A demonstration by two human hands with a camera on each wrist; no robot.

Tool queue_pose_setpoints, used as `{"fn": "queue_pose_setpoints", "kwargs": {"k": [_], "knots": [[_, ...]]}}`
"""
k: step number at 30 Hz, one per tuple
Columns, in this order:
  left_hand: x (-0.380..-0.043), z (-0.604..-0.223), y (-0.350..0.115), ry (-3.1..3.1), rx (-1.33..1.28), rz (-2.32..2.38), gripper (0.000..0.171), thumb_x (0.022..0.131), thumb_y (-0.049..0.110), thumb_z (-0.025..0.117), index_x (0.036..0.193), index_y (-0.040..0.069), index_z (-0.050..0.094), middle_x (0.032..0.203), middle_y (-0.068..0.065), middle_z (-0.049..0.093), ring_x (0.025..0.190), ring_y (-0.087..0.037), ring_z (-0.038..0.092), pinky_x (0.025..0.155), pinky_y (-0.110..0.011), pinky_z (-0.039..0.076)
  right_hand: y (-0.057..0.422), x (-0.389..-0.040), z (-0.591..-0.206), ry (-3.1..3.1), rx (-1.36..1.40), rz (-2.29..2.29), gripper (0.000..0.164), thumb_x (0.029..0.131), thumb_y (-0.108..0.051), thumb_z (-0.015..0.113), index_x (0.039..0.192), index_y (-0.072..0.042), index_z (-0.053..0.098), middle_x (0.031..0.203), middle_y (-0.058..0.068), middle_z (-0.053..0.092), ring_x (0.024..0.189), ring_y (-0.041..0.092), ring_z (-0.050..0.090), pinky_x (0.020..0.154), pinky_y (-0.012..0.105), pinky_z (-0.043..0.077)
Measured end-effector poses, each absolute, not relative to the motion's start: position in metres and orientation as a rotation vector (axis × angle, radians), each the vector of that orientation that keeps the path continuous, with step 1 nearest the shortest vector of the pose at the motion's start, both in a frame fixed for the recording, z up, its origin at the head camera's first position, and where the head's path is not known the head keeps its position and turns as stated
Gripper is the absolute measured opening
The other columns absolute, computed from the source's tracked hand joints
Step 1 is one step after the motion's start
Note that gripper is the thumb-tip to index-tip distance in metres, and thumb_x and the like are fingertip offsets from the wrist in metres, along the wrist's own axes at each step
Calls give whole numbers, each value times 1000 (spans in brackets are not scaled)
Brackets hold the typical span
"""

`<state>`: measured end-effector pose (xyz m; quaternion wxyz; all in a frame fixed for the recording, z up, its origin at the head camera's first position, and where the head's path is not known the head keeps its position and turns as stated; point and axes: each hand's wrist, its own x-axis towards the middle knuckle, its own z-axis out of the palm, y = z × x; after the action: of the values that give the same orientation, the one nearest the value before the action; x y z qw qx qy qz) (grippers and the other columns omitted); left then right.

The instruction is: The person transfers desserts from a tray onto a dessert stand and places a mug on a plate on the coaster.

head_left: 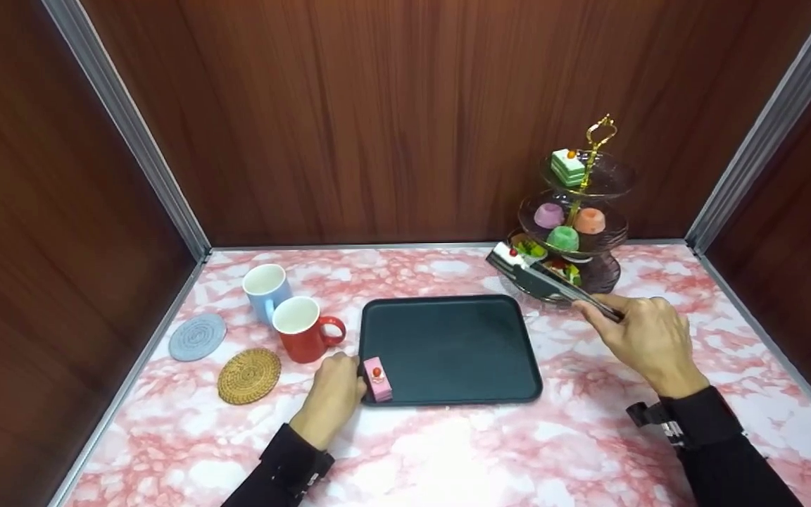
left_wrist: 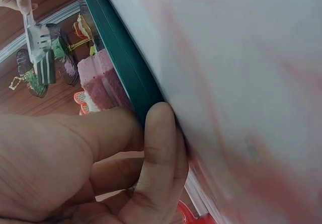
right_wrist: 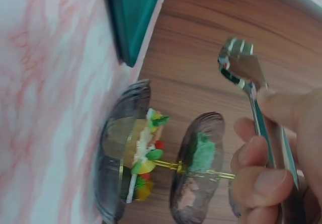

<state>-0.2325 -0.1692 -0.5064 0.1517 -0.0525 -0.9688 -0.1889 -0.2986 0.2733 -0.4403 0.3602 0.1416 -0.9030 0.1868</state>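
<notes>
My left hand (head_left: 335,391) pinches the left edge of a dark rectangular tray (head_left: 448,345), thumb above the rim and fingers beneath in the left wrist view. A pink cake slice (head_left: 378,380) with an orange-red topping lies in the tray's near left corner, close to that hand. My right hand (head_left: 648,338) grips metal serving tongs (head_left: 560,285). Between the tongs' ends is a dark layered cake slice (head_left: 506,255) with a white top and a red berry. This slice overlaps the bottom tier of a three-tier stand (head_left: 613,271) in the head view.
On the stand are a green cake slice (head_left: 567,169), several small domed sweets and fruit-topped pastries. Left of the tray stand a red mug (head_left: 302,341) and a light blue mug (head_left: 261,292), with a woven coaster (head_left: 249,377) and a grey coaster (head_left: 198,338). Wood-look panels enclose the table.
</notes>
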Motion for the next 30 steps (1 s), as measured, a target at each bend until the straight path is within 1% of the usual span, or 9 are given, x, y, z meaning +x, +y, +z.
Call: {"fn": "queue_pose_setpoints", "kwargs": {"k": [4,7,10,13,17,19,24,26,30], "knots": [[-233,-506,-169,-2788,-155,-545,11,66,5,67,77,3,66,72,-11,58,71,-27,60,64,-39,49,273,-295,-432,-2281,301,486,33,74,-54,67,99,-33,73,45,-1,57,46,27,55,34,30,19],[-232,-507,-169,-2789,-154,-566,10,67,5,68,77,4,65,72,-10,58,71,-27,60,64,-39,49,272,-293,-425,-2255,249,512,35,75,-52,68,101,-30,72,50,3,61,45,27,54,34,30,19],[-231,-507,-169,-2784,-158,-588,9,67,4,68,76,4,65,72,-10,58,70,-26,59,64,-39,49,273,-290,-416,-2238,198,541,36,75,-52,67,101,-28,73,54,6,63,41,24,49,33,30,19],[-231,-507,-169,-2763,-167,-593,9,67,3,67,75,3,65,71,-10,57,70,-26,60,63,-38,48,274,-289,-406,-2212,144,563,33,75,-52,67,98,-30,73,57,9,65,42,28,50,33,31,20],[-230,-506,-169,-2746,-163,-589,8,67,3,68,76,3,66,71,-10,58,71,-28,61,64,-39,48,275,-289,-393,-2193,63,567,30,75,-56,65,97,-36,72,66,13,69,54,39,58,35,34,22],[-230,-506,-169,-2753,-160,-588,9,68,4,68,77,3,66,72,-11,58,72,-28,61,64,-39,48,276,-288,-387,-2190,29,559,32,75,-58,63,99,-39,71,69,14,69,58,41,58,35,35,22],[-230,-506,-170,-2774,-158,-569,10,68,6,68,77,4,65,73,-10,58,71,-27,60,64,-38,49,277,-286,-372,-2189,-44,544,37,75,-61,61,105,-40,68,83,15,71,66,45,60,34,37,23],[-230,-507,-170,-2769,-163,-558,9,68,6,68,77,4,65,73,-10,58,71,-27,60,64,-38,49,279,-285,-365,-2209,-98,539,40,76,-64,58,105,-39,68,89,16,71,71,47,60,35,40,24],[-230,-507,-170,-2757,-170,-554,9,68,6,68,77,3,65,72,-10,58,72,-28,60,64,-39,49,282,-285,-354,-2246,-191,543,46,76,-68,53,107,-38,68,97,20,69,80,49,59,41,51,28]]}}
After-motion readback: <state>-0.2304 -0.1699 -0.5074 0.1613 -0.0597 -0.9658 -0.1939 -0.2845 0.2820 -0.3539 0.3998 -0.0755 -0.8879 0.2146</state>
